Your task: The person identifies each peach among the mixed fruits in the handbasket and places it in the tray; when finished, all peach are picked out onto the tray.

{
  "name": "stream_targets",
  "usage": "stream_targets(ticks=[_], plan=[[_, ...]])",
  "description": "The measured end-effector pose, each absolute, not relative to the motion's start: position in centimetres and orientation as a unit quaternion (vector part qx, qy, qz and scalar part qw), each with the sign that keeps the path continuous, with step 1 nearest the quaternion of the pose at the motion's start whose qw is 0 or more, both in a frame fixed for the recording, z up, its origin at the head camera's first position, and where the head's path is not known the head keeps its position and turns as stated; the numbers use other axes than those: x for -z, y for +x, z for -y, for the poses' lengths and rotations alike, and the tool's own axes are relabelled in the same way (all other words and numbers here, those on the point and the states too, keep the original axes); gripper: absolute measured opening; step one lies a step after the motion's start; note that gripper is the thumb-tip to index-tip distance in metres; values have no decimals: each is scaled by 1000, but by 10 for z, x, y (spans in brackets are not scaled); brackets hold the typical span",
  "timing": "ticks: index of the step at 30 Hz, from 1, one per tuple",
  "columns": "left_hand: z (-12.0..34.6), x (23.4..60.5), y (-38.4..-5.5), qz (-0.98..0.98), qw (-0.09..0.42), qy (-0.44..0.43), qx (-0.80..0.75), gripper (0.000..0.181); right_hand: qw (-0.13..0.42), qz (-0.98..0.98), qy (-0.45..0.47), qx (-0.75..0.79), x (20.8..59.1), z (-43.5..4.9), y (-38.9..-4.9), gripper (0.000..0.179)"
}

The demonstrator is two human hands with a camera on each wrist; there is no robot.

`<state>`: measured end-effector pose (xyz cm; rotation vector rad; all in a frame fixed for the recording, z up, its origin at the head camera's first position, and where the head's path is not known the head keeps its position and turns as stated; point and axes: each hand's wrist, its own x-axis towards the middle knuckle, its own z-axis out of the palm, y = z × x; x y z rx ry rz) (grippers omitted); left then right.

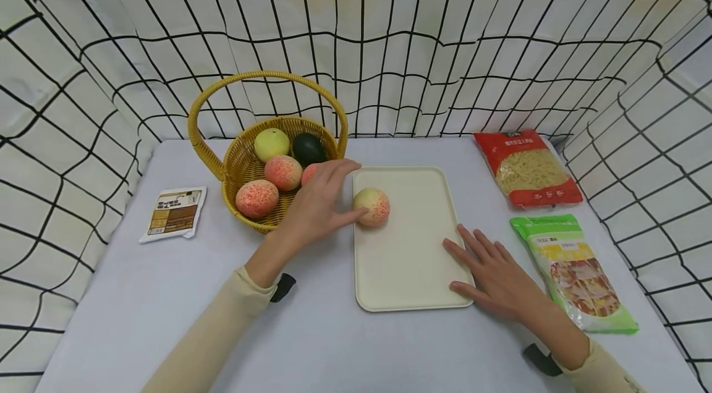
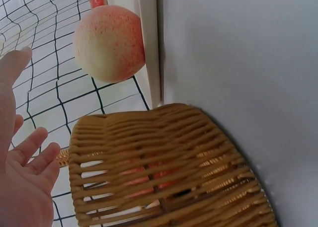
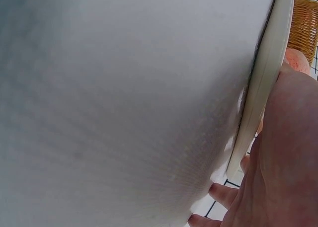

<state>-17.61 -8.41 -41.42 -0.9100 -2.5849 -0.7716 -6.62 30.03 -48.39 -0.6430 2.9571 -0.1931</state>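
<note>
A pale peach with red speckles (image 1: 371, 207) sits on the left side of a cream tray (image 1: 411, 269). My left hand (image 1: 317, 201) is over the right rim of a wicker basket (image 1: 228, 164), its thumb reaching toward the peach. In the left wrist view, the fingers are spread with nothing between them, apart from the peach (image 2: 110, 44). The basket holds more peaches (image 1: 257, 199), a yellow-green round fruit (image 1: 272, 145) and a dark green avocado-like fruit (image 1: 309, 149). My right hand (image 1: 492, 272) lies with fingers spread over the tray's right edge.
A white and brown packet (image 1: 174, 214) lies left of the basket. At the right are a red bag of pasta (image 1: 528, 167) and a green and white food bag (image 1: 575, 272). The basket's tall handle (image 1: 267, 75) arches up. Black wire mesh with white cloth behind surrounds the table.
</note>
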Motion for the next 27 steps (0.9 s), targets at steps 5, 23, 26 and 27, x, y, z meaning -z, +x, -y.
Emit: stream_targets(ticks=[5, 23, 26, 27], plan=[[93, 412, -175, 903, 148, -304, 266, 80, 53, -974, -212, 63, 485, -301, -66, 81], [133, 407, -170, 914, 152, -265, 268, 79, 45, -973, -215, 66, 484, -301, -66, 82], [143, 409, -170, 913, 160, -263, 267, 79, 47, -973, -215, 66, 484, -301, -66, 82], [146, 410, -170, 914, 161, -261, 267, 78, 47, -973, -216, 66, 484, -300, -66, 82]])
